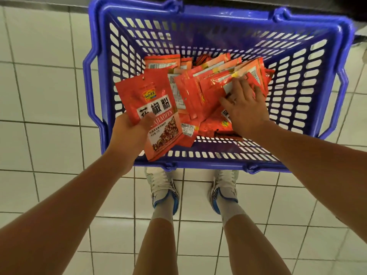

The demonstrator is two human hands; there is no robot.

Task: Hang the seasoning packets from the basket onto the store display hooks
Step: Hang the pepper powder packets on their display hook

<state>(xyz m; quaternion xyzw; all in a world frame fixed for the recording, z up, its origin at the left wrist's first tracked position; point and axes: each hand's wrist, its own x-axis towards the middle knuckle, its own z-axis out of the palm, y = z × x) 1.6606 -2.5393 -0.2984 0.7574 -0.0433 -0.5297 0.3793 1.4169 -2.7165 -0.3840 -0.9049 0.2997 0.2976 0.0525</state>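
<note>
The floor (49, 96) was covered with pale, almost white square tiles, and thin dark grout lines ran between them in a regular grid. The tiles were glossy and gave back a soft, even light, with a slightly greenish tone. Along the top edge of the view there was a dark grey band (49, 2), like the base of some store furniture, but it was not possible to tell what it was. At the upper right corner a dark shadowed area (360, 26) was seen.
</note>
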